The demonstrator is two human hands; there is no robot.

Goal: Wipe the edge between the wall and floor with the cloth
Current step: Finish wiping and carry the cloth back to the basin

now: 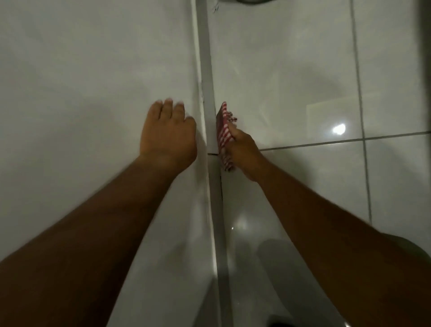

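Observation:
A red-and-white striped cloth (224,133) is pressed against the grey strip (207,77) where the white wall meets the tiled floor. My right hand (243,151) grips the cloth from the floor side and partly covers its lower end. On the white wall (81,81), just left of the strip, my left hand (168,135) lies flat with its fingers spread and nothing in it. The strip runs from the top of the view down between my two forearms.
Glossy white floor tiles (291,70) with grey grout lines fill the right side, with a bright light reflection (339,128). A dark curved object (254,1) shows at the top edge. A grey shape (275,259) lies on the floor near the bottom.

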